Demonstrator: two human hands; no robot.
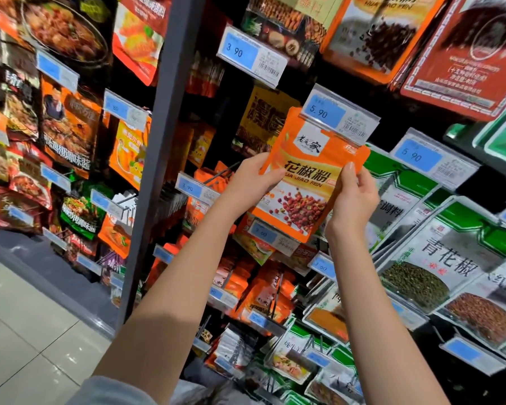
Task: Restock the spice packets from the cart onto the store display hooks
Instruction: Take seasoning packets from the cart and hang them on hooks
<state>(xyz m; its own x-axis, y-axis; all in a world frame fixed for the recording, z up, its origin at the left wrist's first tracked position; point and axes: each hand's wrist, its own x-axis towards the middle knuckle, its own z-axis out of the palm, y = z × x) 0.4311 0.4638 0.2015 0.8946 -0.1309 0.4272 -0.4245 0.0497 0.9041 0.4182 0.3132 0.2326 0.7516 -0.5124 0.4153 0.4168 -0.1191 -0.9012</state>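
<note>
**Desk:** What is going up on the display?

**Photographer:** An orange spice packet [307,176], raised in both hands to the rack, with its top edge tucked behind the clear price tag [339,115] marked 5.90. The hook is hidden behind that tag, so it cannot be told whether the packet's hole is on it yet.

**Desk:** How would the packet handle?

**Photographer:** Probably light. It looks like a flat pouch of flexible film, a little slick, with loose powder that would settle low. It should bend rather than break. The side edges around mid-height seem the best hold, leaving the top free for the hook, and that is where the hands are.

**Desk:** And the hands themselves?

**Photographer:** The left hand [251,182] grips the packet's left edge, thumb across the front and fingers behind. The right hand [354,197] pinches the right edge, thumb lying up the front. Both bare forearms reach up and forward. The packet is tilted, its top leaning right. Green packets [450,258] hang just beside it on the right.
</note>
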